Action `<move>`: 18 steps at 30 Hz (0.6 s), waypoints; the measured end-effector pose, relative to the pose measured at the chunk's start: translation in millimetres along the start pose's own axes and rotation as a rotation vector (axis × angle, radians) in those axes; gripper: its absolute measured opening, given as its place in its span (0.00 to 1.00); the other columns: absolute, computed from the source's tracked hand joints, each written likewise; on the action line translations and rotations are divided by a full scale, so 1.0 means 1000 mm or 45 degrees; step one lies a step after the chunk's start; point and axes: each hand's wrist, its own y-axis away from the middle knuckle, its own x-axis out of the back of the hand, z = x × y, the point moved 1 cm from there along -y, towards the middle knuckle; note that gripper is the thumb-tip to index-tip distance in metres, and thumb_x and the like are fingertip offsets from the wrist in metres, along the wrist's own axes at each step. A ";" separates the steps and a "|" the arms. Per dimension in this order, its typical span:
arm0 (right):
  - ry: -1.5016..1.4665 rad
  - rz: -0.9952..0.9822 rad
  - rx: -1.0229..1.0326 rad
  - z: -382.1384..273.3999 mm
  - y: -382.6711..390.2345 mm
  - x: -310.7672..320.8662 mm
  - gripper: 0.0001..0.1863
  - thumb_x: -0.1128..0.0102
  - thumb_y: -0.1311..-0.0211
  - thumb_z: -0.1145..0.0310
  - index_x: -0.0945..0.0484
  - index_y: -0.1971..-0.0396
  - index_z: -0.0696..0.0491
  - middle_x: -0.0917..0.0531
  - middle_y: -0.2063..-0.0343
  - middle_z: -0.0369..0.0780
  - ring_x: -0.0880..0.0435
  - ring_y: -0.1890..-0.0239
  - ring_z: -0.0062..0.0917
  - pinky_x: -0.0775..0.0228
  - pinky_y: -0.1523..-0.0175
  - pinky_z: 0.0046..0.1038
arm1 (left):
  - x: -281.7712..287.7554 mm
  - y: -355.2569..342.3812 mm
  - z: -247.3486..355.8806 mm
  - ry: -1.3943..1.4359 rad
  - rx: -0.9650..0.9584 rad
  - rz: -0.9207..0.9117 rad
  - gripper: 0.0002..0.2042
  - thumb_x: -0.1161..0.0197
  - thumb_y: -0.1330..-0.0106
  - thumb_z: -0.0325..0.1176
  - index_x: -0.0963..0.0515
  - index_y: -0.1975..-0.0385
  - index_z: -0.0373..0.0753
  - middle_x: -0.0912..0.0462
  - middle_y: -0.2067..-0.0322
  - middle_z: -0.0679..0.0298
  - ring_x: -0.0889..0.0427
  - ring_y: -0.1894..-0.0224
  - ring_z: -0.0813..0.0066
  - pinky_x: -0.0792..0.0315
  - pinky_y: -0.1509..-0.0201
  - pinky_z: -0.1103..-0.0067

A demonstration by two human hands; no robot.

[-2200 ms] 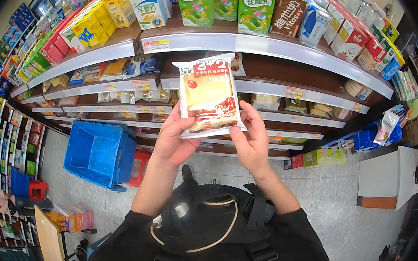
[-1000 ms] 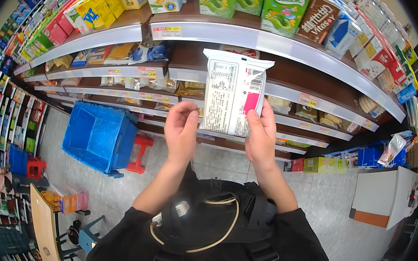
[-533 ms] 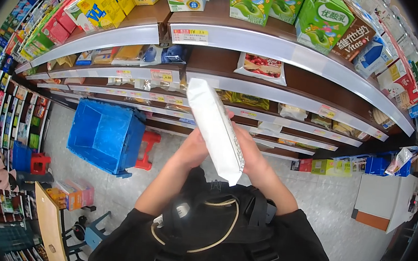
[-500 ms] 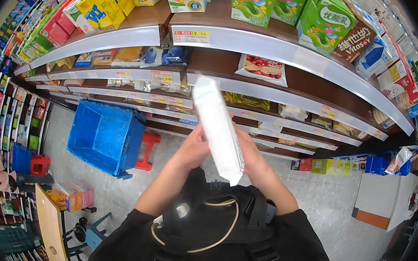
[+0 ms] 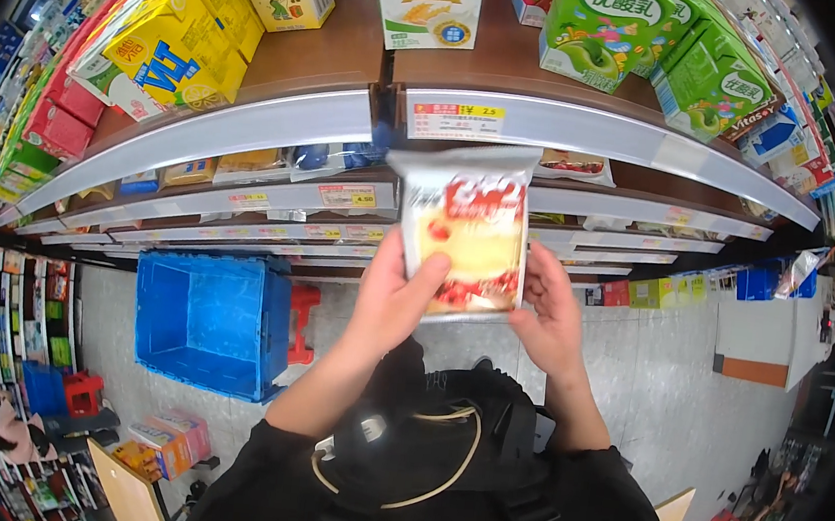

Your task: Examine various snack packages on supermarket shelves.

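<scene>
Cartons in yellow (image 5: 171, 51) stand at the left of the brown top shelf (image 5: 321, 60). Lower down is an open blue crate (image 5: 268, 332), with part of a red stool (image 5: 302, 326) showing just beside its right wall. Next comes the left hand (image 5: 385, 303), holding a packet (image 5: 470, 235): the thumb presses on the front and the other fingers are hidden behind. The packet, white with a red and yellow printed face, is held up before the shelving. At its right edge the right hand (image 5: 555, 319) has its fingers slightly curled; with the blur, I cannot tell whether they grip or only touch. Green cartons (image 5: 600, 32) stand higher up, and a white cabinet (image 5: 774, 320) is far right.
</scene>
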 end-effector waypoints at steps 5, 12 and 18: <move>0.680 0.052 0.113 -0.021 -0.035 -0.017 0.37 0.27 0.43 0.68 0.32 0.33 0.57 0.22 0.45 0.47 0.21 0.44 0.36 0.29 0.40 0.33 | 0.006 -0.030 0.022 -0.059 -0.191 -0.134 0.35 0.35 0.35 0.23 0.44 0.29 0.28 0.32 0.36 0.50 0.32 0.34 0.67 0.36 0.31 0.73; 1.201 0.037 0.618 -0.044 -0.109 -0.018 0.26 0.31 0.41 0.64 0.24 0.43 0.54 0.20 0.49 0.48 0.28 0.44 0.48 0.38 0.36 0.44 | 0.009 -0.064 0.071 -0.934 -0.457 -0.060 0.30 0.32 0.37 0.28 0.33 0.35 0.30 0.23 0.41 0.47 0.28 0.35 0.57 0.36 0.31 0.70; 1.311 -0.017 0.529 -0.017 -0.138 -0.005 0.24 0.35 0.39 0.59 0.21 0.45 0.53 0.21 0.45 0.52 0.29 0.39 0.51 0.41 0.33 0.45 | 0.013 -0.087 0.046 -1.728 -0.919 0.295 0.21 0.29 0.41 0.39 0.22 0.51 0.35 0.15 0.58 0.51 0.25 0.47 0.44 0.33 0.42 0.58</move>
